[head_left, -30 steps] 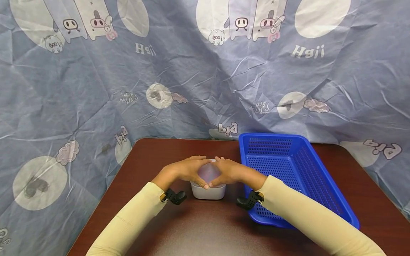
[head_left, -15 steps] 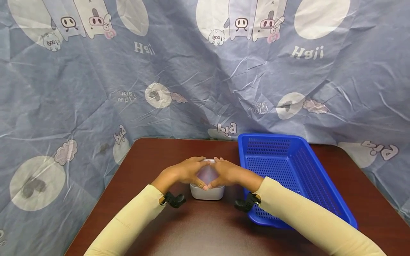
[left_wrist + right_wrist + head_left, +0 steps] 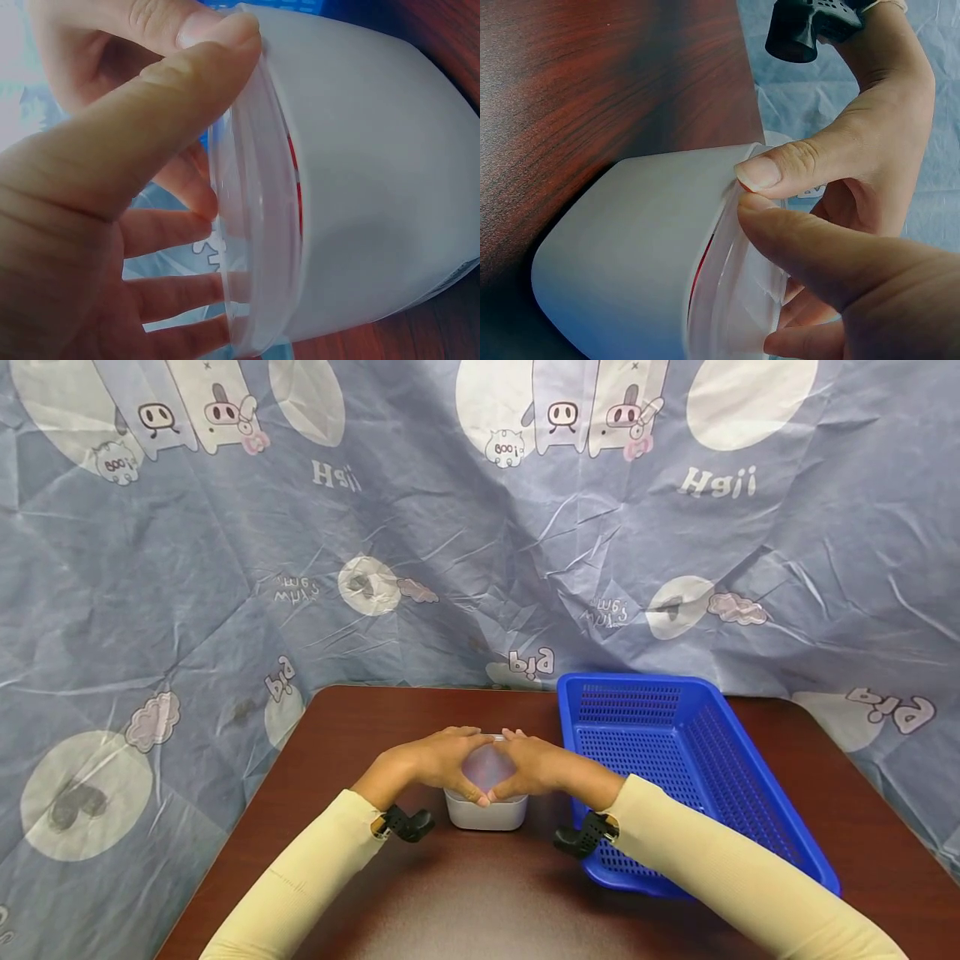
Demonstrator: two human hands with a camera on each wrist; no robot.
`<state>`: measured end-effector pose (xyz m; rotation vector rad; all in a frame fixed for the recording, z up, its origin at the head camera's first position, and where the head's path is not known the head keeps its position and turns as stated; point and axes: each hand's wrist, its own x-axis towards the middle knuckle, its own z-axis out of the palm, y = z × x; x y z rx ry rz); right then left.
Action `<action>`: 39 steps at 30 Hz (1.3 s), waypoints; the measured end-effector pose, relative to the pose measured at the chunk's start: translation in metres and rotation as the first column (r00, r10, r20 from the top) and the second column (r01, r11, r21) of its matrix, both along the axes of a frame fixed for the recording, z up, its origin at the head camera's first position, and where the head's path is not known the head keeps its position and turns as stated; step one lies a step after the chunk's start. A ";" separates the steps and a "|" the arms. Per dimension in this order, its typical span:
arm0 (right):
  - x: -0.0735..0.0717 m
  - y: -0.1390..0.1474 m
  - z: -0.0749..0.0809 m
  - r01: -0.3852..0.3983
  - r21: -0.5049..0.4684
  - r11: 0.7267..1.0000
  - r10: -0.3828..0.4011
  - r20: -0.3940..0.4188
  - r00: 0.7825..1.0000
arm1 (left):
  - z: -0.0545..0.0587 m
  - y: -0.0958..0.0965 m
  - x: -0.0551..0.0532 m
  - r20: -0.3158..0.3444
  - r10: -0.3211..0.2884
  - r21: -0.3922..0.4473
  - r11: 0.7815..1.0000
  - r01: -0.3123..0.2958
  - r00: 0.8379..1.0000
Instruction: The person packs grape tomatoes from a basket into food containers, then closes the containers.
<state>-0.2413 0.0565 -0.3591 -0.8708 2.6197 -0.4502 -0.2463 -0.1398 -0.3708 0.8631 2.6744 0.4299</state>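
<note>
A white rounded-square container (image 3: pixel 487 817) stands upright on the table, topped by a clear plastic lid (image 3: pixel 487 766). My left hand (image 3: pixel 441 762) holds the lid's left side, its thumb at the near edge and its fingers spread towards the far edge. On the other side my right hand (image 3: pixel 544 766) holds the lid in the same way. The two thumb tips meet at the near rim. In the left wrist view, a narrow gap between lid (image 3: pixel 259 195) and container (image 3: pixel 375 172) shows a strip of red. What lies inside is mostly hidden.
A blue perforated plastic basket (image 3: pixel 757 777) stands on the right of the brown table (image 3: pixel 390 710), partly beneath my right forearm. A patterned grey-blue cloth (image 3: pixel 420 502) hangs behind the table and on the left. Black wrist cameras (image 3: pixel 408 824) sit under both wrists.
The view shifts slightly. Both hands stay on the lid in nearly the same pose, and the container and basket keep their places.
</note>
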 end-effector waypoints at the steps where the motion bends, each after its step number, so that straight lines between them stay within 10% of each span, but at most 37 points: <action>1: 0.000 0.000 0.000 0.001 0.001 1.000 -0.001 0.002 1.000 | 0.000 0.000 0.001 0.006 0.001 0.002 1.000 -0.001 1.000; 39: 0.002 -0.003 -0.004 0.006 -0.033 0.999 -0.007 -0.027 1.000 | -0.001 -0.004 0.001 -0.009 0.012 -0.007 1.000 -0.012 1.000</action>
